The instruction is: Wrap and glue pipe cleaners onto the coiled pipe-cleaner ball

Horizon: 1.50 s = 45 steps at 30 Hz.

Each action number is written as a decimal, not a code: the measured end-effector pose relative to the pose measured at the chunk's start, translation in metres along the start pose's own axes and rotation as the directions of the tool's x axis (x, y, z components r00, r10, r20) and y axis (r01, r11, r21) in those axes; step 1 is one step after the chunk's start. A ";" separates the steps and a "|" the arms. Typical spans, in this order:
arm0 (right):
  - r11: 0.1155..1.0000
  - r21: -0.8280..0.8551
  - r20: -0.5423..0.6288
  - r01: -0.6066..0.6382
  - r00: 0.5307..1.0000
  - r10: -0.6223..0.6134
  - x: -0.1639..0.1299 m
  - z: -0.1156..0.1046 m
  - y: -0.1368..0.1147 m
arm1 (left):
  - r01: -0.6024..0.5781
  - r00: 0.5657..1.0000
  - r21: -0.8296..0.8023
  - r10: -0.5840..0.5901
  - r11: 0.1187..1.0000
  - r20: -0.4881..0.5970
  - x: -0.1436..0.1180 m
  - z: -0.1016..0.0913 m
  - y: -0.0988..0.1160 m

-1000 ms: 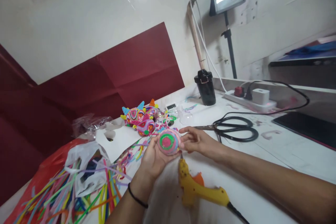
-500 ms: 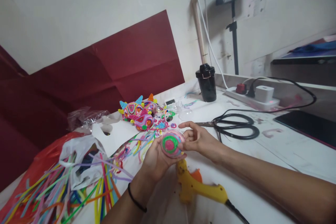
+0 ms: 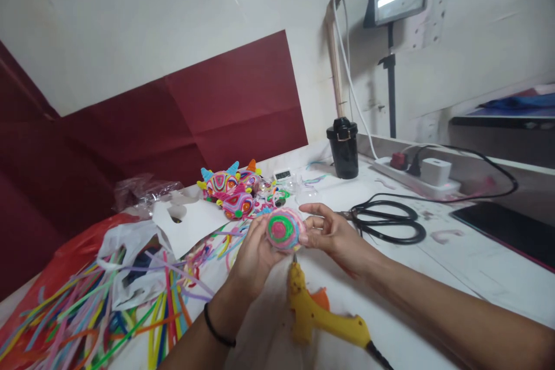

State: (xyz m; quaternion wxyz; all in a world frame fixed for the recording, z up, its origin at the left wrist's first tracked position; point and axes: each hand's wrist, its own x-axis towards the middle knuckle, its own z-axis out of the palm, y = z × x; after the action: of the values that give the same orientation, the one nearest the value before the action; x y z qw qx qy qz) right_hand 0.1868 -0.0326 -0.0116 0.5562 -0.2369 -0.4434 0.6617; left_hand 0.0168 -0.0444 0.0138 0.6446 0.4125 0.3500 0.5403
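Note:
Between my two hands is a rounded piece covered in coiled pipe cleaners (image 3: 281,228), with a pink centre ringed in green, then blue and pale pink. My left hand (image 3: 254,257) cups it from the left and below. On its right edge, the thumb and fingers of my right hand (image 3: 326,234) grip it, with the index finger stretched out above. Just below the piece lies a yellow glue gun (image 3: 323,315) with an orange trigger, its nozzle pointing up towards it. Whether the nozzle touches the piece, I cannot tell.
Loose pipe cleaners (image 3: 160,324) spread across the left over a white plastic bag (image 3: 141,277). Colourful horned figures (image 3: 228,188) stand behind my hands. Black-handled scissors (image 3: 385,222), a power strip (image 3: 416,176), a phone (image 3: 511,231) and a black cup (image 3: 342,147) are to the right.
The coiled piece has tilted in my hands, so its pink and green centre faces further left and more of its side shows. The view has shifted slightly upward.

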 end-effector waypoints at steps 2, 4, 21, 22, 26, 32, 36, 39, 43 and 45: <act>1.000 0.008 -0.024 0.013 1.000 -0.013 0.000 0.000 -0.002 | -0.085 0.996 0.107 0.083 0.991 0.026 -0.003 0.002 0.001; 1.000 0.009 -0.042 0.022 0.999 -0.021 0.000 0.000 -0.004 | -0.117 0.993 0.199 0.110 0.973 0.047 -0.004 0.003 0.001; 0.996 -0.091 -0.061 0.003 0.998 -0.009 -0.004 0.004 0.005 | -0.149 0.988 0.413 0.154 0.899 0.021 -0.002 -0.002 -0.005; 0.996 -0.092 -0.060 -0.002 0.998 -0.003 -0.005 0.004 0.006 | -0.159 0.986 0.423 0.166 0.892 0.020 -0.002 -0.003 -0.005; 0.995 -0.097 -0.050 -0.017 0.999 0.012 -0.006 0.005 0.007 | -0.204 0.977 0.462 0.211 0.863 0.037 -0.001 -0.005 -0.009; 0.993 -0.111 -0.058 -0.031 0.998 0.025 -0.008 0.006 0.010 | -0.177 0.971 0.519 0.233 0.836 -0.044 0.001 -0.005 -0.014; 0.998 -0.059 -0.043 -0.027 0.999 0.025 -0.007 0.000 0.012 | -0.178 0.966 0.413 0.238 0.893 -0.097 0.000 -0.007 -0.013; 1.000 0.013 -0.042 -0.026 0.999 0.027 -0.004 -0.007 0.012 | -0.159 0.979 0.226 0.183 0.961 -0.089 -0.001 -0.012 -0.011; 0.992 0.113 -0.037 -0.053 0.998 0.058 0.002 -0.014 0.008 | -0.043 0.993 0.012 0.044 0.999 -0.105 0.002 -0.019 -0.011; 0.986 0.145 -0.046 -0.081 0.995 0.088 0.004 -0.016 0.007 | 0.013 0.992 -0.032 -0.017 0.999 -0.128 0.003 -0.022 -0.014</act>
State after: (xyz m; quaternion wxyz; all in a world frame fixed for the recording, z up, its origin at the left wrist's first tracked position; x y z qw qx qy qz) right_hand 0.1950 -0.0237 -0.0247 0.5545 -0.2322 -0.3699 0.7084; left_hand 0.0032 -0.0395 -0.0077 0.6310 0.3641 0.3854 0.5663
